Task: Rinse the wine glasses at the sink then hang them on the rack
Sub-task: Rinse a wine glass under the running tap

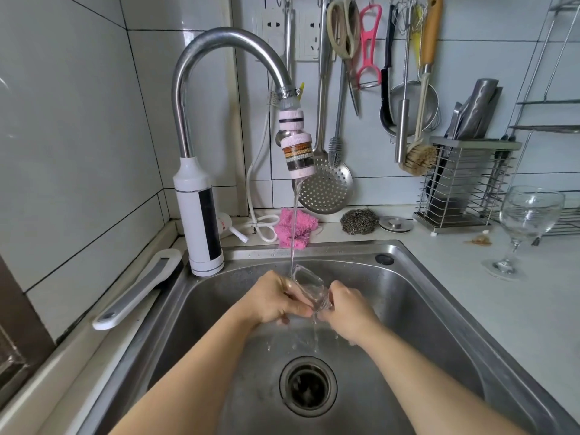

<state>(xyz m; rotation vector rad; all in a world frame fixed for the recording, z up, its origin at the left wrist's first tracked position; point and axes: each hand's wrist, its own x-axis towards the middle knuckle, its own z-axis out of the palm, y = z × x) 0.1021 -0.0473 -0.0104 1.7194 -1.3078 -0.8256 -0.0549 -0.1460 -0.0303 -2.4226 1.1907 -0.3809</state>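
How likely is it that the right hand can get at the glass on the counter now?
Probably yes, once freed. The right hand and left hand both hold the rinsed glass under the tap. The counter glass stands upright to the right, with bare counter before it.

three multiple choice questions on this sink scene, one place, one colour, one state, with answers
1. Where does the spare glass stand, relative to the sink? A inside it B on the counter to its right C hung above it
2. What colour is the cloth behind the sink? A blue B pink C green
3. What state is the tap in? A off B wrapped in cloth C running
Answers: 1 B, upright on the counter. 2 B, plainly pink. 3 C, water falls onto the held glass that the left hand and right hand grip.
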